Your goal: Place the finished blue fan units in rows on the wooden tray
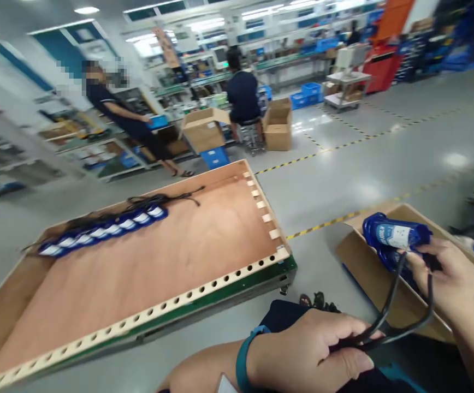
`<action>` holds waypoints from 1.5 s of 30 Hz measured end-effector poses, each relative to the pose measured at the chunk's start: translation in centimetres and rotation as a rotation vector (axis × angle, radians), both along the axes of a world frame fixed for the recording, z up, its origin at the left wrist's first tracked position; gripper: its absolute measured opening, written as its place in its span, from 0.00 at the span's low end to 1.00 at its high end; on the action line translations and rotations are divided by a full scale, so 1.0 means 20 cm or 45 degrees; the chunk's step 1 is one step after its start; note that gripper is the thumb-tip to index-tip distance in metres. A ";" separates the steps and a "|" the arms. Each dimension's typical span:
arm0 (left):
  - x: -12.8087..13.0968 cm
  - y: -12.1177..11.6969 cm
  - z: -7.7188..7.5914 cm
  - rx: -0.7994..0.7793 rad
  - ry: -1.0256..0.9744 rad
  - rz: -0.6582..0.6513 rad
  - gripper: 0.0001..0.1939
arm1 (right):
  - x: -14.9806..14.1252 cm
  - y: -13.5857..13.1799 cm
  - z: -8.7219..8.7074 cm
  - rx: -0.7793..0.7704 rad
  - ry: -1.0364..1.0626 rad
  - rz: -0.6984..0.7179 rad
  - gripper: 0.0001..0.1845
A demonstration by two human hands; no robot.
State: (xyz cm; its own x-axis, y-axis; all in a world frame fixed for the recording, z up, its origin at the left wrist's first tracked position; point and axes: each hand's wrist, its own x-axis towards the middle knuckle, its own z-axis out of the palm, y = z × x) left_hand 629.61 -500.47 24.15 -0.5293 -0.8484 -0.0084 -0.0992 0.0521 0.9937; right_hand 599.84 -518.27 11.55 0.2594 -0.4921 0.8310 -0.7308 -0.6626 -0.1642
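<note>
My right hand (456, 270) grips the near end of a blue cylindrical device (398, 236) with a white and light-blue label. The device is above an open cardboard box (370, 275), and another blue piece shows partly beneath it. A black cable (395, 289) loops from that end towards my left hand (306, 349), whose fingers are wrapped round it. My left wrist wears a teal band. On the left, a shallow wooden tray (171, 251) contains a row of similar blue devices (106, 229) with white labels, their black cables (159, 199) lying along the far wall.
The tray's near rim carries a line of round holes, and pale blocks line its right wall. Two people (243, 90) are at the benches behind, near cardboard boxes (278, 125) and blue crates (310, 94). Yellow-black tape (323, 225) marks the grey floor.
</note>
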 end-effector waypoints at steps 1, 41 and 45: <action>0.07 0.01 0.03 0.020 0.008 0.081 0.18 | 0.14 -0.09 0.01 -0.005 0.026 0.115 0.13; 2.48 0.47 -1.02 0.556 0.568 1.743 0.34 | 4.09 -0.37 -0.42 0.436 0.667 0.968 0.43; 2.40 0.39 -0.85 0.636 0.904 1.506 0.32 | 3.65 -0.04 -0.45 1.105 0.093 0.759 0.37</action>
